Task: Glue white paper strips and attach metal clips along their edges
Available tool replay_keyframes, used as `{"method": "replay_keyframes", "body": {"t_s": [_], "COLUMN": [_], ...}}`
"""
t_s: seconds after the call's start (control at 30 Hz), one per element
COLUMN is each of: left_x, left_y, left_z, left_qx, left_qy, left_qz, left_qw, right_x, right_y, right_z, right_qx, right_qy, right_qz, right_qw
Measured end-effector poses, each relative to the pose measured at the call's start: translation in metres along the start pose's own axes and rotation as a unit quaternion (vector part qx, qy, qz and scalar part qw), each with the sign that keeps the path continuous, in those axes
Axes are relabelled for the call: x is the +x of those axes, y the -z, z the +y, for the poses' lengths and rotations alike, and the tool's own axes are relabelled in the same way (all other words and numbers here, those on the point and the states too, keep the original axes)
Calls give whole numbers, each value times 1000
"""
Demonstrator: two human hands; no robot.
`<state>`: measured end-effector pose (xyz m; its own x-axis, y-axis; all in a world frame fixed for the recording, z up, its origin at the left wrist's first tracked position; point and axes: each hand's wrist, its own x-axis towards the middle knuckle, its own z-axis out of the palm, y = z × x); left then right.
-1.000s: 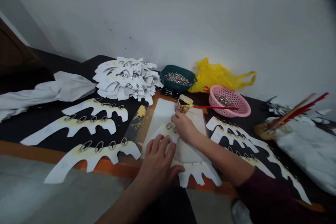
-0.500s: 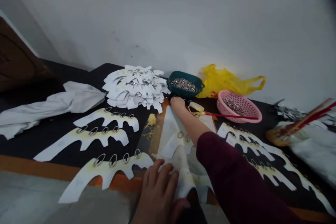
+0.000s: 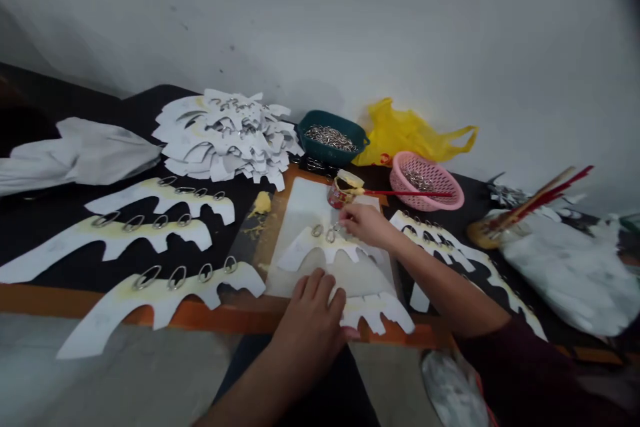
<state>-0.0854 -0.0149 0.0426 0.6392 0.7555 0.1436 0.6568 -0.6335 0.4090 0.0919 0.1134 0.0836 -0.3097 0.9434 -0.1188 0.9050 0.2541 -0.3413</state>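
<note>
My right hand (image 3: 367, 223) pinches an oval metal ring over a white scalloped piece (image 3: 295, 250), which lies on a pale sheet (image 3: 305, 203). Two metal rings (image 3: 317, 231) stand along that piece's upper edge, left of my fingertips. My left hand (image 3: 315, 310) lies with fingers stretched out at the sheet's lower edge, holding nothing. Just right of it is another white scalloped piece (image 3: 377, 310), near the table edge. Behind my right hand stands a small tin (image 3: 340, 193) of yellowish paste, with a red stick (image 3: 405, 193) lying across it.
White pieces with rings (image 3: 190, 287) lie at left, more (image 3: 445, 250) at right. A stack of white pieces (image 3: 225, 133), a green basket (image 3: 333, 117) of rings, a yellow bag (image 3: 415, 130) and a pink basket (image 3: 445, 180) line the back. Brushes in a jar (image 3: 493, 230) stand right.
My right hand has come back from beside the green basket to the white piece on the sheet. My left hand stays low near the table edge. The camera view has shifted.
</note>
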Motion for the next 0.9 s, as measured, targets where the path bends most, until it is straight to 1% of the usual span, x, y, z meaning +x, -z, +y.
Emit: {"method": "replay_keyframes", "body": {"t_s": [0.1,0.2,0.3,0.4,0.63,0.77,0.9], "left_x": [25,45,57,61,63,68,74], "left_y": [-6,-14,-21,-25,-29,-29,-29], "left_z": [7,13,16,16,14,12,10], "left_qx": [18,44,54,50,49,51,59], "left_qy": [-14,-26,-33,-36,-38,-24,-29], "left_qz": [-17,-13,-13,-18,-26,-12,-12], "left_qw": [1000,999,998,998,998,998,998], "right_x": [-14,-13,-9,-4,-1,-1,1], "right_y": [-2,-7,-12,-16,-21,-23,-26], "right_z": [33,48,50,48,45,47,50], "right_qx": [35,63,72,67,46,43,47], "right_qy": [-2,25,53,71,73,80,90], "right_qz": [-2,-19,-28,-29,-19,-16,-8], "right_qw": [999,997,996,995,996,996,995]}}
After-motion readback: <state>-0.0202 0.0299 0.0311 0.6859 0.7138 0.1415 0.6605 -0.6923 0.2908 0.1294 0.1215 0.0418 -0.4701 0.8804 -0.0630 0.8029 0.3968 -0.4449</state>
